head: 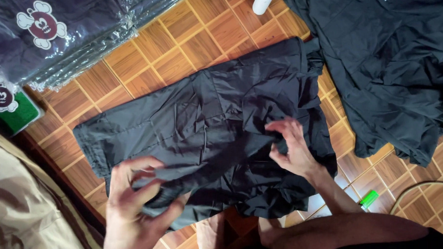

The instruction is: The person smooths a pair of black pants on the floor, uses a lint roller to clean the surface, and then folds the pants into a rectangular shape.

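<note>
A dark, crinkled pair of shorts [206, 120] lies spread on the wooden parquet floor [179, 42]. My left hand [136, 201] pinches the fabric at the garment's near edge, with a fold bunched between thumb and fingers. My right hand [291, 146] grips a fold of the same cloth near its right side. Both hands rest on top of the garment, about a forearm's length apart.
A pile of similar dark garments [391, 59] lies at the right. Clear-bagged folded clothes with a round printed motif [56, 37] are stacked at the top left. A white cylinder [264, 1] stands at the top, a green lighter [369, 199] lies by a cable, and patterned cloth [23, 210] is at the left.
</note>
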